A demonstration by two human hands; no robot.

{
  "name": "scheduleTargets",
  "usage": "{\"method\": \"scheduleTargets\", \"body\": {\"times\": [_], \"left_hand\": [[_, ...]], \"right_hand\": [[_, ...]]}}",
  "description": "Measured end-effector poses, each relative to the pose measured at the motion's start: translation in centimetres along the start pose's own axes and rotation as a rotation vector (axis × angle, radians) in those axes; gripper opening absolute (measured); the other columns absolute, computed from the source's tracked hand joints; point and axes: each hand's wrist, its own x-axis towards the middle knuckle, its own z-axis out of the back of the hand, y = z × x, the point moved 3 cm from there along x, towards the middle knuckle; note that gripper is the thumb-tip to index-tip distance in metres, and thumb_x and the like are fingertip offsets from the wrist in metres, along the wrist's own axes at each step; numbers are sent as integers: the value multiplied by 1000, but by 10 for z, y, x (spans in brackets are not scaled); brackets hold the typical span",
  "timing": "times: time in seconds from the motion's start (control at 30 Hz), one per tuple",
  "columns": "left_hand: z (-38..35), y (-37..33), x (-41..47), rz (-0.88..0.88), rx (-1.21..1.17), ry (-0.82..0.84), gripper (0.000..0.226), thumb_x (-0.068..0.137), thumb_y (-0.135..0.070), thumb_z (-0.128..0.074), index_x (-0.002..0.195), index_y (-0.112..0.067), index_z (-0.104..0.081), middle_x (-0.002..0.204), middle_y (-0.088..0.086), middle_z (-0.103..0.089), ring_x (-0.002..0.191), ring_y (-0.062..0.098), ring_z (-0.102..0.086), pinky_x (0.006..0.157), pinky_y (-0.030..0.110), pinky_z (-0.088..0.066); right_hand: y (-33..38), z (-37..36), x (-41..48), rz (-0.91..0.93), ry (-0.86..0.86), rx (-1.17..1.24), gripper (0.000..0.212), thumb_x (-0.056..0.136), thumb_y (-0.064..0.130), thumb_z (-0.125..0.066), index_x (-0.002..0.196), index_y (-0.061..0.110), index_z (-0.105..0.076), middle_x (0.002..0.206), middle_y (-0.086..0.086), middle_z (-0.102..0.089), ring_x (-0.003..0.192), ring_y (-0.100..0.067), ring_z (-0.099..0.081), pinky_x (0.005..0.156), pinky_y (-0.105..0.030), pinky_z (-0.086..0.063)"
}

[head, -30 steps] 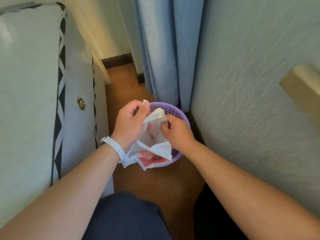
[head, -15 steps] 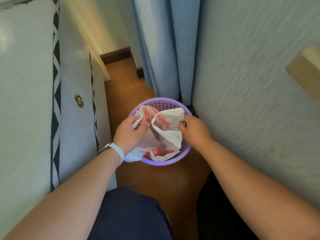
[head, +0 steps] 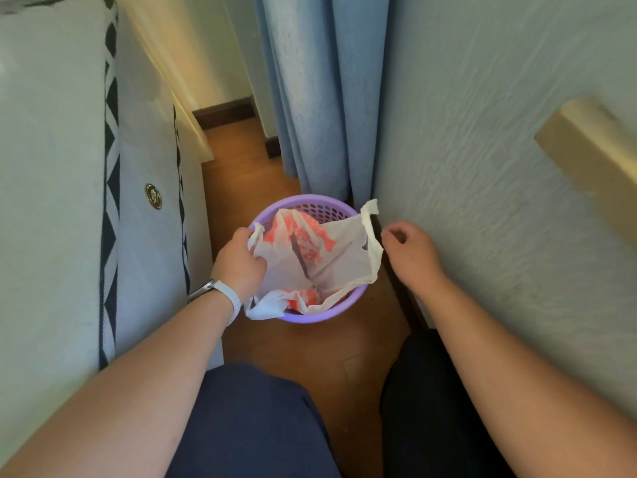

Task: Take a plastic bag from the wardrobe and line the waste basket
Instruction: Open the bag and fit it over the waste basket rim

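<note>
Plastic bag [head: 320, 260], white with orange print, sits in the mouth of the purple waste basket [head: 306, 313], opened but crumpled. Near edge of the bag drapes over the basket's front rim; far rim still bare, perforated wall visible there. One bag handle stands up at the right edge of the basket, another hangs outside the rim at front left. Left hand [head: 239, 263], wrist wearing a white band, grip clenched on the bag's left edge at the left side of the rim. Right hand [head: 412, 251] just beside the right handle, apart from it, fingers loosely curled, grip released, holding nothing. Basket stands on a wooden floor [head: 320, 350] in a narrow strip: white bed [head: 58, 188] with black trim close on the left, textured wall [head: 482, 160] close on the right, blue curtain [head: 320, 91] just behind the far rim. Right edge of the basket nearly against the dark skirting at the wall's foot. Open floor lies in front of the basket, toward the person's knees, and behind left, along the bed.
</note>
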Motion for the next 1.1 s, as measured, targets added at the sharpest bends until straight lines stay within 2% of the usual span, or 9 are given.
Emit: {"method": "scheduleTargets", "body": {"times": [0.13,0.27,0.4,0.57,0.73,0.83,0.93,1.03,1.1], "left_hand": [[5,-11,-3,-51,-42,-50,22,93,-10,-51,90,-32,-52,77,-5,-57,70,17,-57,52,23,-41],[10,-17,-8,-72,-127,-98,20,97,-15,-51,85,-30,-55,78,-4,-59,70,14,-57,53,19,-39],[17,-6,-7,-5,-101,-183,16,94,-8,-51,94,-22,-60,82,1,-60,71,17,-57,52,21,-38],[13,19,2,171,-94,-192,24,92,-3,-50,102,-22,-62,86,2,-63,78,20,-61,52,23,-45],[11,41,11,290,-78,-269,27,88,1,-46,95,-18,-64,80,-2,-62,77,27,-60,55,25,-40],[13,56,10,410,-67,-325,29,86,1,-49,107,-9,-67,103,14,-69,93,37,-63,69,32,-43],[11,56,6,452,-140,-312,28,83,1,-52,106,-12,-60,113,15,-67,102,37,-63,74,33,-44],[15,43,7,353,-76,-379,45,78,-3,-56,122,-12,-49,130,15,-52,117,38,-53,91,42,-47],[20,30,9,198,98,-433,64,74,-7,-59,135,-8,-41,138,16,-42,127,36,-41,106,44,-37]], "right_hand": [[62,10,-31,309,-199,169,16,87,26,-52,83,38,-61,78,26,-63,77,5,-60,74,-17,-47],[116,-25,-53,730,-54,42,13,91,27,-50,95,30,-62,87,12,-62,79,-6,-58,72,-17,-48],[111,-69,-12,605,222,-414,24,98,28,-51,117,20,-63,116,-2,-65,102,-19,-61,87,-38,-54],[51,-67,32,513,154,-756,35,94,36,-54,122,14,-57,120,-10,-61,108,-30,-56,91,-42,-47],[10,-57,35,363,126,-724,36,88,27,-59,121,12,-59,117,-15,-56,105,-38,-54,87,-44,-45],[6,-53,35,327,73,-623,26,88,16,-57,111,6,-64,112,-19,-56,99,-41,-56,84,-45,-47],[7,-51,33,339,69,-580,19,86,11,-57,101,2,-65,108,-20,-55,96,-40,-55,84,-46,-48],[9,-47,30,340,69,-533,17,83,9,-58,97,3,-66,106,-17,-55,96,-37,-55,86,-45,-48],[14,-44,29,381,31,-507,15,80,9,-60,91,4,-68,101,-16,-58,93,-36,-55,84,-44,-48]]}}
